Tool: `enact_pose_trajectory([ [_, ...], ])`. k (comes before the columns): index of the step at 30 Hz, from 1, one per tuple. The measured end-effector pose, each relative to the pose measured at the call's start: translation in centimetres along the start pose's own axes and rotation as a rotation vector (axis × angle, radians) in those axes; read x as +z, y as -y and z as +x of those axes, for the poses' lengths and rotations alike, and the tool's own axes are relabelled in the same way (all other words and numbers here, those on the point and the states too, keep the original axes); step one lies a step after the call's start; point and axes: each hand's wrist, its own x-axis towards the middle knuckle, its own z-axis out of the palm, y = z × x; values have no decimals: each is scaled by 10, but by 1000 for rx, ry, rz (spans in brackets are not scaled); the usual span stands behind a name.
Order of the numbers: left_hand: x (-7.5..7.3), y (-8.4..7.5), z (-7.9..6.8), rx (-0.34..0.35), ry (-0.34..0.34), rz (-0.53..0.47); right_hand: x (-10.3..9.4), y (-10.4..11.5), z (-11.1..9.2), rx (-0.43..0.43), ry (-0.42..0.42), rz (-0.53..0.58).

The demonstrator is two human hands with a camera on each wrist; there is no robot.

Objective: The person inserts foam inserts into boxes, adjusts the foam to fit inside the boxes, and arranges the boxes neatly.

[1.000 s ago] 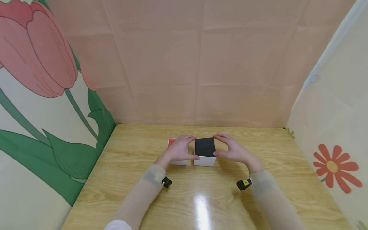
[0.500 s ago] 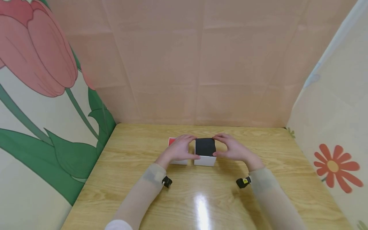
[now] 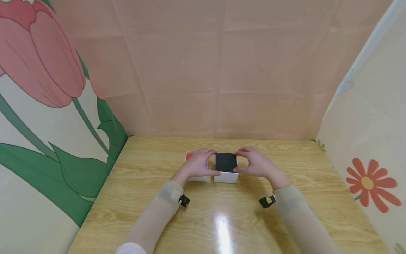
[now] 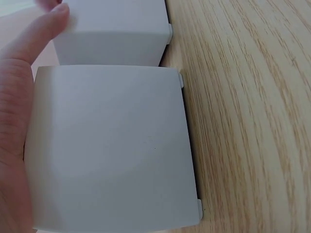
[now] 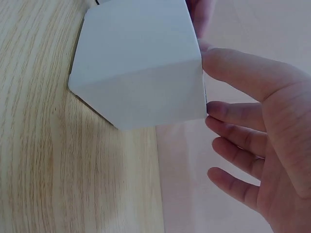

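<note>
A white box (image 3: 226, 177) with a black square insert (image 3: 226, 162) in its top stands on the table. My left hand (image 3: 198, 164) reaches over a second white box and spans the first one's left side, thumb at the front corner, fingertips at the back corner. My right hand (image 3: 256, 163) pinches across the insert's right edge, with thumb and forefinger at its two corners. In the right wrist view the other right fingers (image 5: 235, 184) spread apart behind the box. Under my left palm, the second white box (image 4: 109, 148) shows its plain near side.
The second box has a red inside (image 3: 189, 155), partly hidden by the left hand. The wooden table (image 3: 152, 151) meets a pink cloth backdrop (image 3: 177, 70) at its rear edge. Floral panels (image 3: 390, 134) stand on both sides.
The black insert has sunk slightly, and the white rim now shows around it. My right hand has shifted a little left, its thumb further over the corner. The left hand has stayed put.
</note>
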Motion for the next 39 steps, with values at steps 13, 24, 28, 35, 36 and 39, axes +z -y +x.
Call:
enact_pose_trajectory([
  [13,0,-5,0,-17,11,-7,-2,6,6,34,17,-119],
  [24,-2,-6,-1,5,18,-1,-5,12,8,59,21,-142],
  [28,-2,-7,-1,7,23,4,-4,12,8,16,24,-106],
  [35,-2,-7,0,2,27,-10,-3,15,9,26,61,-100],
  [36,-2,-7,0,1,26,-9,-3,16,10,23,64,-107],
  [39,-1,-6,1,-1,23,-2,-4,17,12,10,73,-137],
])
